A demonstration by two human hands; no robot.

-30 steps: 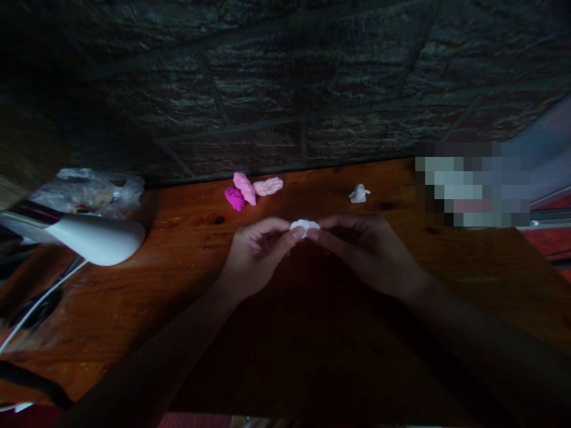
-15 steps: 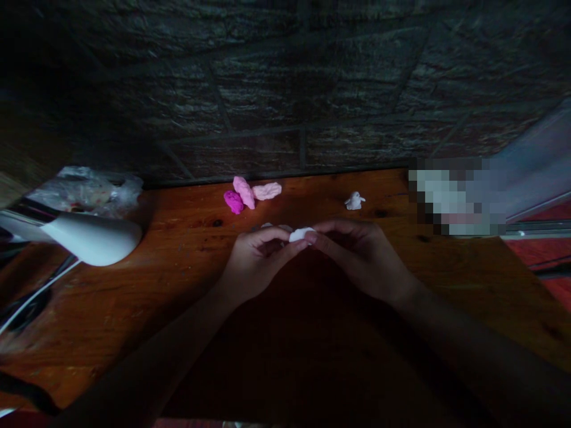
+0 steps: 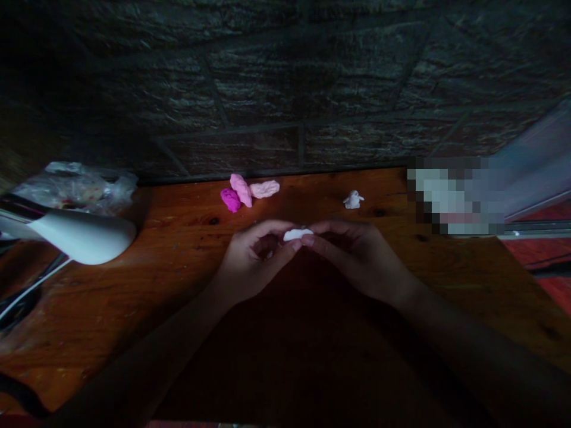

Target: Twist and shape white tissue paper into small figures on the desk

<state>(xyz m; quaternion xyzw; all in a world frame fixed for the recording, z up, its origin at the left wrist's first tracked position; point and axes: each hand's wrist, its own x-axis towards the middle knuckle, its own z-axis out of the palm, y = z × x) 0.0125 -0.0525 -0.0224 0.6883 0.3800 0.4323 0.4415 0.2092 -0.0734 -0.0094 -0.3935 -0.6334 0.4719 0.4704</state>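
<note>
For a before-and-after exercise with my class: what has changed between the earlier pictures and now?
The white piece, showing a broad arched outline a second ago, now shows as a slimmer strip; whether turned or reshaped, I cannot tell. Nothing was let go: the left hand and right hand both still hold it. The pink lumps and small white figure stayed put.

Probably a dim room in a home, not a workshop: a knotty wooden surface set before a block-patterned wall, pink lumps and a small figurine near the surface's back edge, a crumpled plastic bag and white cord toward its left.
</note>
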